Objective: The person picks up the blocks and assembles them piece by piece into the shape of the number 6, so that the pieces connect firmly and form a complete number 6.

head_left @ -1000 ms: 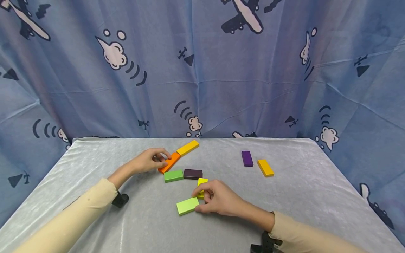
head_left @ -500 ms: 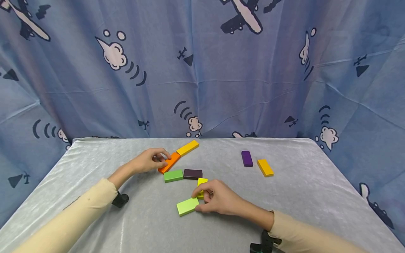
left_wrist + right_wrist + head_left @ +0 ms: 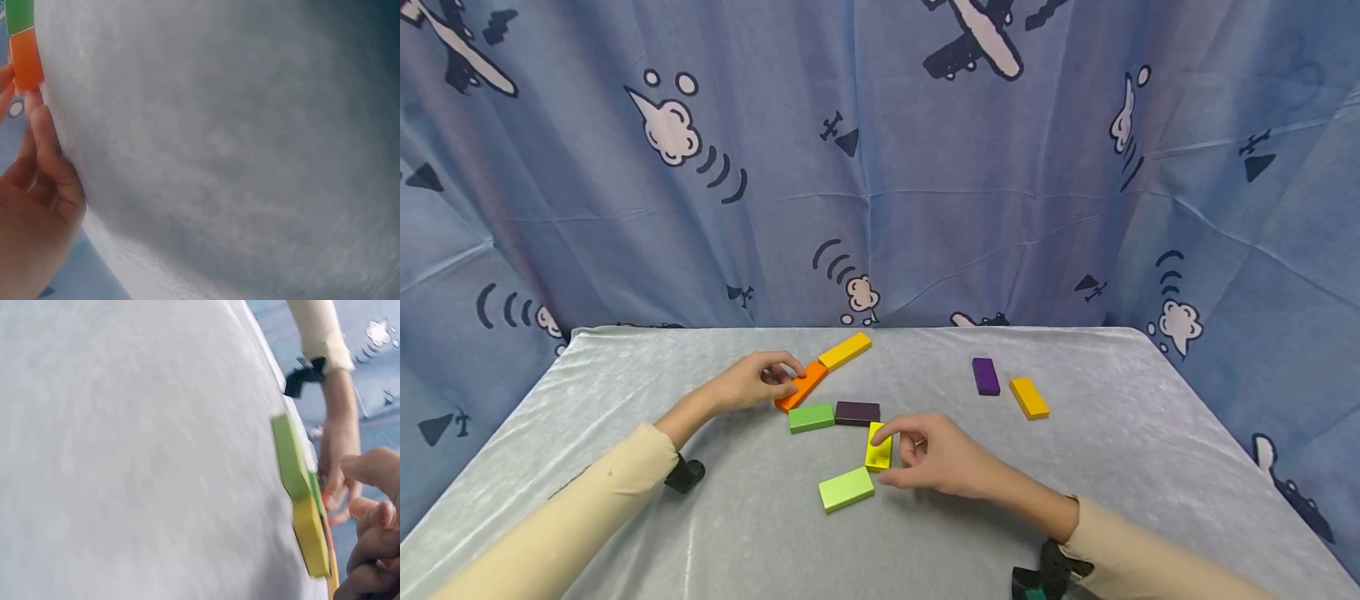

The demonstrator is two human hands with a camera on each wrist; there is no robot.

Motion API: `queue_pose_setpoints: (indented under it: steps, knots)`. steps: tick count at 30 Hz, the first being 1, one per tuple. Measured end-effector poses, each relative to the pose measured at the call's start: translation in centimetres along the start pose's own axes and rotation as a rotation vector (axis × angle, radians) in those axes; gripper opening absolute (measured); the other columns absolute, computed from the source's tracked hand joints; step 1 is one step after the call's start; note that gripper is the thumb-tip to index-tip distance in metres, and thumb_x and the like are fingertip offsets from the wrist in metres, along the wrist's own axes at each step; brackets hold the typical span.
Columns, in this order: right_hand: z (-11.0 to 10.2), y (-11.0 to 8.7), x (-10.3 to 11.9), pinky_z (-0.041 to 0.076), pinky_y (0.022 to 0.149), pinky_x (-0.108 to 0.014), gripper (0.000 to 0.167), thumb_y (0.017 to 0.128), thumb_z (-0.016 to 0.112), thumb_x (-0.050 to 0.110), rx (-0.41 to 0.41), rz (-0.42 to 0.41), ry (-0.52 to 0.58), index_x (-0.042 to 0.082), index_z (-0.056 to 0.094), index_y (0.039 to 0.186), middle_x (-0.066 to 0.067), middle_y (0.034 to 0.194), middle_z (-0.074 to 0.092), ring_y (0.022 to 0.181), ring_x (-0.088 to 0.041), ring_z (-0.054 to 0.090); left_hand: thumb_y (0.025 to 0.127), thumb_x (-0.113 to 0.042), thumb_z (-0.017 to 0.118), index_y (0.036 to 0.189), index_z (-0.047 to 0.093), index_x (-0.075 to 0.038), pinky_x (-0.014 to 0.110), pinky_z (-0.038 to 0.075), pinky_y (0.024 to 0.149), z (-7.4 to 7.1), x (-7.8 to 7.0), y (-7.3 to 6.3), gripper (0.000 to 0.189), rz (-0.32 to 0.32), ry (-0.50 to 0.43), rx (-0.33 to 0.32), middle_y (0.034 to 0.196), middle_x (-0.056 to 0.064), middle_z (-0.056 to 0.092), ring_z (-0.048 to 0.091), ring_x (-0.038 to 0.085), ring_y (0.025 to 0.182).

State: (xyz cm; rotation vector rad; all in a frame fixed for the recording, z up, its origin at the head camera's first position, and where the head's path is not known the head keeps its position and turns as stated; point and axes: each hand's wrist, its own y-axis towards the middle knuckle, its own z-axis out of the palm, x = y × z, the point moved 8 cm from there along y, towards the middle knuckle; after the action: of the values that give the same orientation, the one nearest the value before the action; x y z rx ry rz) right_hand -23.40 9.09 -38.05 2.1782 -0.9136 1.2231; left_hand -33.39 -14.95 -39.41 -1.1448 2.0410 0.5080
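My left hand pinches the near end of an orange block between thumb and fingers. That block lies end to end with a yellow-orange block. The left wrist view also has the orange block at its left edge, with fingertips on it. My right hand holds nothing; its thumb and index finger are apart. It hovers beside a yellow block, the index fingertip overlapping it; contact is unclear. A lime block lies at the yellow one's near end. Both show in the right wrist view.
A green block and a dark brown block lie in a row behind the yellow one. Farther right are a purple block and another yellow-orange block. A grey cloth covers the table; a patterned curtain hangs behind.
My right hand has let go of the lime block and moved right and slightly away from it, uncovering more of the yellow block. The left hand has stayed in place.
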Motion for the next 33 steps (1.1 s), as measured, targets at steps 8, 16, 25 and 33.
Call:
queue_pose_setpoints:
  steps: [8,16,25,33]
  knots:
    - [-5.5,-2.2,-1.1,0.035,0.052,-0.023,0.03,0.088,0.081,0.011,-0.114,-0.057,0.006,0.002,0.071,0.115,-0.001,0.066,0.047,0.057,-0.012,0.04,0.097,-0.004,0.068,0.116,0.069,-0.003,0.036,0.052,0.071,0.0,-0.1,0.1,0.019,0.007,-0.005,0.001,0.098,0.009,0.069,0.063,0.023,0.084]
    - [-10.1,-4.5,-2.8,0.032,0.045,-0.03,0.024,0.088,0.079,0.001,-0.204,-0.133,0.018,-0.005,0.07,0.11,-0.004,0.067,0.047,0.053,-0.014,0.035,0.097,-0.002,0.067,0.116,0.069,-0.004,0.036,0.051,0.07,0.1,-0.1,0.0,0.019,-0.002,-0.006,0.007,0.101,0.01,0.069,0.064,0.024,0.084]
    - [-13.8,-6.5,-4.4,0.032,0.045,-0.031,0.022,0.091,0.076,0.001,-0.256,-0.082,-0.058,-0.001,0.071,0.112,-0.005,0.072,0.051,0.054,-0.015,0.038,0.097,-0.004,0.068,0.116,0.069,-0.004,0.036,0.05,0.068,0.0,0.1,0.0,0.019,-0.003,-0.005,0.006,0.099,0.009,0.069,0.062,0.024,0.082]
    - [-15.8,-7.5,-5.6,0.037,0.046,-0.031,0.024,0.092,0.074,0.002,-0.258,-0.036,-0.11,-0.002,0.071,0.116,-0.008,0.075,0.055,0.056,-0.014,0.046,0.097,-0.006,0.068,0.115,0.07,-0.007,0.035,0.05,0.066,-0.1,0.1,0.0,0.018,0.001,0.008,0.002,0.098,0.007,0.069,0.062,0.022,0.081]
